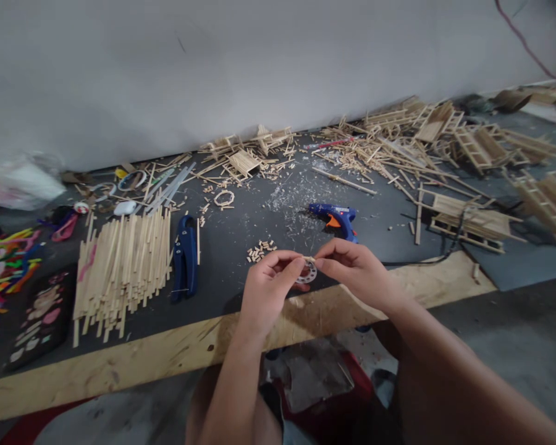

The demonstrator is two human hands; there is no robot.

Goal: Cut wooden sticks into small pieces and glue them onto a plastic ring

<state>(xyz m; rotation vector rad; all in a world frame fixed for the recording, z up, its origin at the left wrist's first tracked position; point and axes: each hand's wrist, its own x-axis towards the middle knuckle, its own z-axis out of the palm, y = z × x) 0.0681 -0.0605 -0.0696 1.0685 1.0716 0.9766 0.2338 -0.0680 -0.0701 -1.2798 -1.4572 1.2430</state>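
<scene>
My left hand (269,281) and my right hand (352,267) meet over the front edge of the dark work mat (241,272). Both pinch a small ring of short wooden pieces (308,272), fingertips closed on its upper rim. A little heap of cut wooden bits (261,250) lies just beyond my left hand. A blue and orange glue gun (336,219) lies on its side just behind my right hand.
A stack of wooden sticks (123,266) and blue cutters (185,256) lie at the left. Colourful pipe cleaners (4,266) sit at the far left. Stick ladders and frames (472,216) crowd the right and back. The bench has a raw wooden front edge (167,355).
</scene>
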